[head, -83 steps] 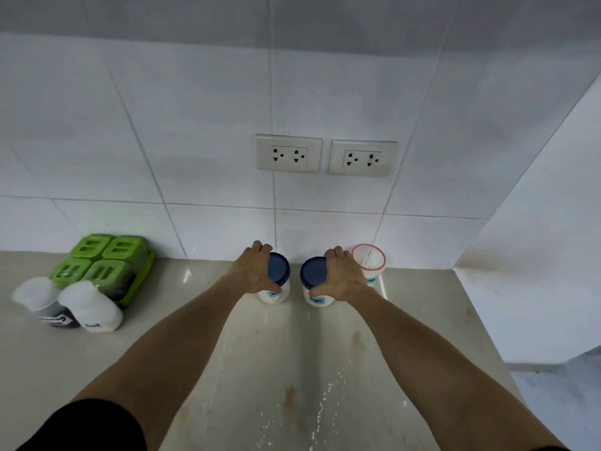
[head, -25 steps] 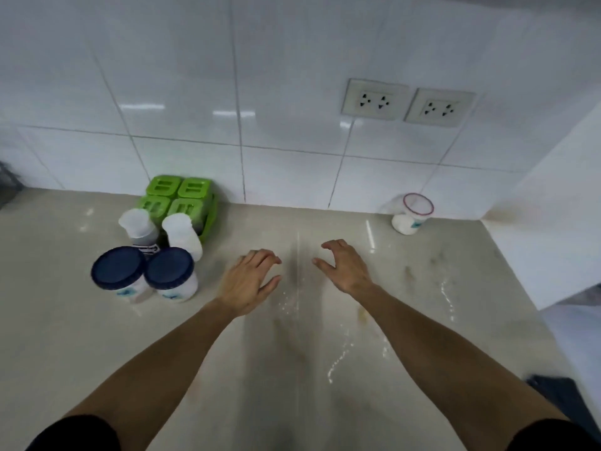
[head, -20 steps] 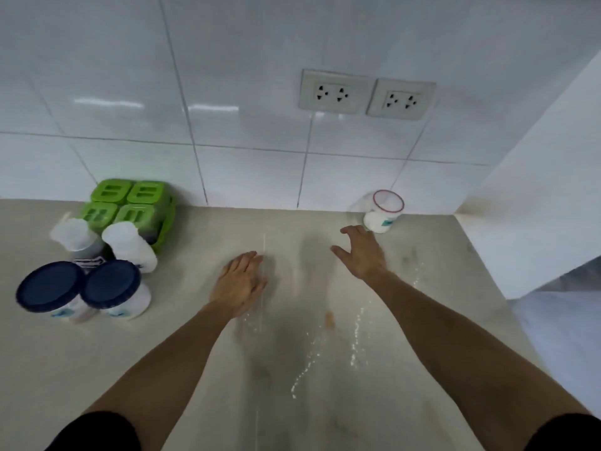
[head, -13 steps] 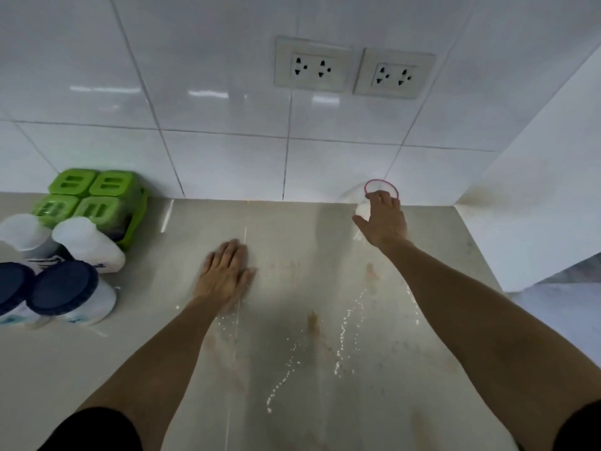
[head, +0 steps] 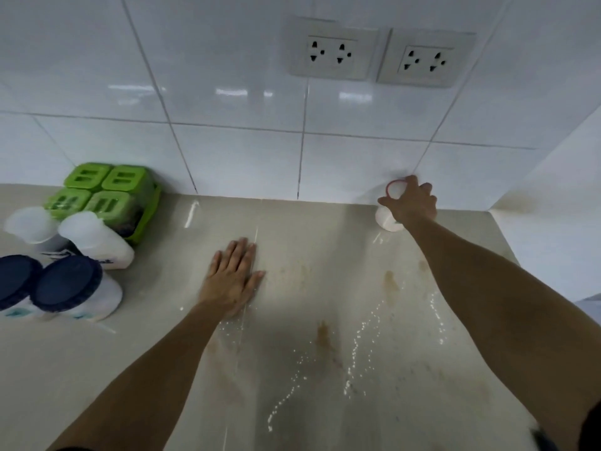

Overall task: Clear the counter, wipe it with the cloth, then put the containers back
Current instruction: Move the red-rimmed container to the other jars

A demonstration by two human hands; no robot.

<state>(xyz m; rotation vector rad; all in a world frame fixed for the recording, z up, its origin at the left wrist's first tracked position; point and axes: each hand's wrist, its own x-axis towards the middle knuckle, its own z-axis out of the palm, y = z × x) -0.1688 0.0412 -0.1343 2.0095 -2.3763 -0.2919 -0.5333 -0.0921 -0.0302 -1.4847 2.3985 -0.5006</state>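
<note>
Under the right hand [head: 411, 203], red-rimmed container [head: 385, 219]

A small white tub [head: 385, 219] with a red rim stands upright at the far right of the stained, wet tabletop [head: 325, 320]. Two blue-lidded tubs [head: 65, 284] stand at the left.
</note>
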